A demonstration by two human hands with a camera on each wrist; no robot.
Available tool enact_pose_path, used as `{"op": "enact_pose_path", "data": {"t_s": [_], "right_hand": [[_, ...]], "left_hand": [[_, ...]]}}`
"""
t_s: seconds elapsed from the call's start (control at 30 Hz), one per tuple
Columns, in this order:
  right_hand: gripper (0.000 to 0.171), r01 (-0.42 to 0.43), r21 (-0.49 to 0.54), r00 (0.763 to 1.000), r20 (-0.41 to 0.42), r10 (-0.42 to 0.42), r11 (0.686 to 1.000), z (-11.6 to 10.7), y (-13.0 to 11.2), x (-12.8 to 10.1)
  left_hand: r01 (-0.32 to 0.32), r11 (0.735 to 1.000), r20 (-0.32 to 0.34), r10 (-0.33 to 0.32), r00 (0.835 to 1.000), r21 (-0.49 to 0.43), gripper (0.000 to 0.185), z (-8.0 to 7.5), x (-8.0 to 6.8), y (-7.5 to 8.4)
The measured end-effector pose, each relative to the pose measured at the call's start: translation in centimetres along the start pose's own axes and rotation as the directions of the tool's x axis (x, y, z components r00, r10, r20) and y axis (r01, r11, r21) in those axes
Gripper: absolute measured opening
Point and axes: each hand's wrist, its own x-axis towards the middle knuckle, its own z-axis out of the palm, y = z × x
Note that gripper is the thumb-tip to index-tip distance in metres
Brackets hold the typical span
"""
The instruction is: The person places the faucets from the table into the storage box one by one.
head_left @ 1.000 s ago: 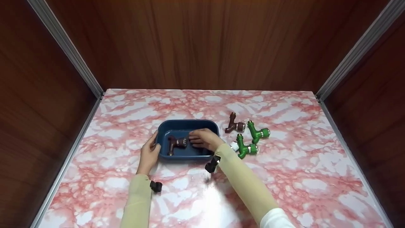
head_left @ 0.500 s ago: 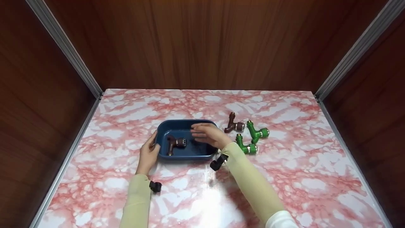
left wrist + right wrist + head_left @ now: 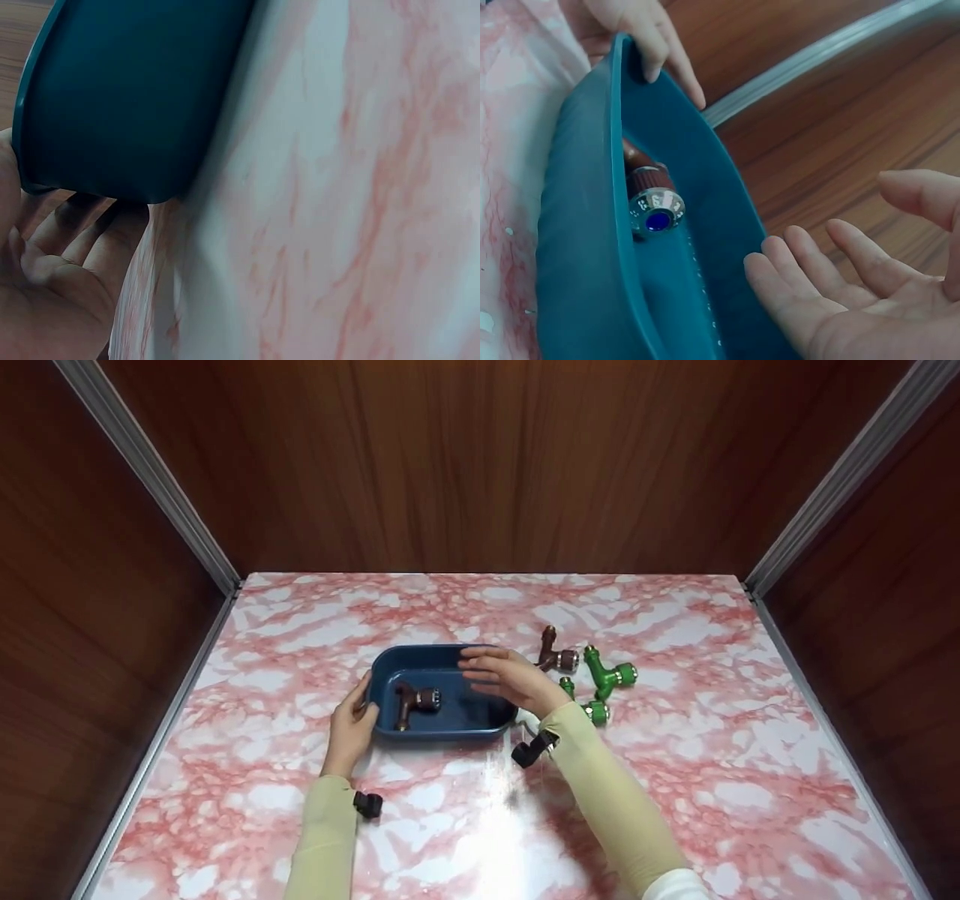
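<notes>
A blue plastic tub (image 3: 442,733) stands on the table, a dark brown tap (image 3: 411,701) lying inside toward its left end. My left hand (image 3: 351,731) grips the tub's left end, its thumb hooked over the rim, as the right wrist view shows. From below, the left wrist view has that hand (image 3: 71,262) against the tub's outer wall. Over the right end of the tub hovers my right hand (image 3: 514,675), holding nothing. Its fingers are spread and relaxed in the right wrist view, where the tap's knob (image 3: 656,199) shows a blue centre.
Right of the tub lie another brown tap (image 3: 555,652) and two green taps (image 3: 606,673), one partly behind my right wrist. Something white (image 3: 529,722) peeks out beside the tub's right end. Dark wood panels (image 3: 480,472) enclose the pink-and-white marbled table (image 3: 300,607).
My right hand has risen and shifted right from deep inside the tub to above its right end. The left hand and the brown tap in the tub stay practically where they were.
</notes>
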Motion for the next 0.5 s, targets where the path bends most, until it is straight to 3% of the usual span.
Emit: {"op": "enact_pose_path", "data": {"t_s": [0.17, 0.5], "right_hand": [[0.05, 0.025, -0.01, 0.999, 0.042, -0.024, 1.0, -0.1, -0.4, -0.6], [0.045, 0.075, -0.043, 0.993, 0.091, -0.071, 0.996, -0.1, -1.2, -1.7]], "left_hand": [[0.002, 1.0, -0.013, -0.002, 1.0, 0.008, 0.057, 0.1, -0.1, 0.1], [0.011, 1.0, -0.008, -0.012, 1.0, -0.009, 0.055, 0.1, -0.1, 0.1]]}}
